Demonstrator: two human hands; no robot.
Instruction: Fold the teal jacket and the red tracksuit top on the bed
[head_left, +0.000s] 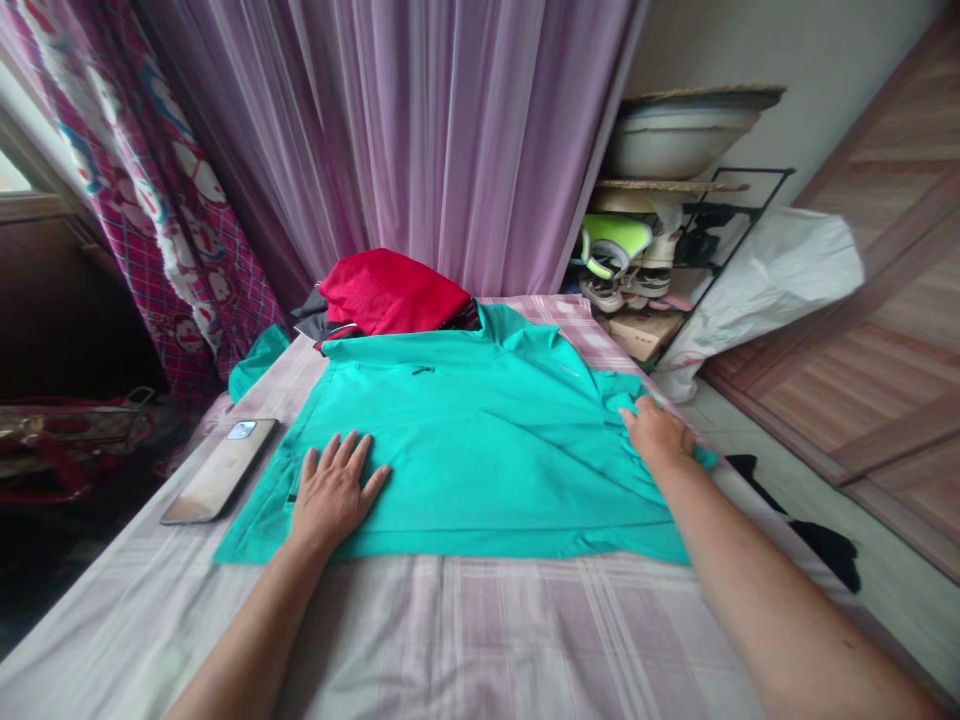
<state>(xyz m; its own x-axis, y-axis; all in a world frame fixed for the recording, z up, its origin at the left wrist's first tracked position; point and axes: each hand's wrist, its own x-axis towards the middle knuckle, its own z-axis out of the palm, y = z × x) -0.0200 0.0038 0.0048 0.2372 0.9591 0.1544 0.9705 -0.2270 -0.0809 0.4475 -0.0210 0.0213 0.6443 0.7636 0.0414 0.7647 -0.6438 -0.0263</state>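
Note:
A teal shirt [480, 440] lies spread flat across a bed with a pale checked sheet [487, 630]. My left hand [334, 490] rests palm down on the shirt's left part, fingers spread and flat. At the shirt's right edge my right hand [656, 432] has its fingers curled round a fold of the teal fabric. A second bit of teal cloth [255, 362] shows at the bed's far left.
A phone [221, 470] lies face up on the bed left of the shirt. A pile of red and dark clothes [390, 292] sits behind it, before a purple curtain [420, 130]. A shoe rack [645, 260] and white bag [772, 280] stand at right. Dark cloth [825, 545] lies on the floor.

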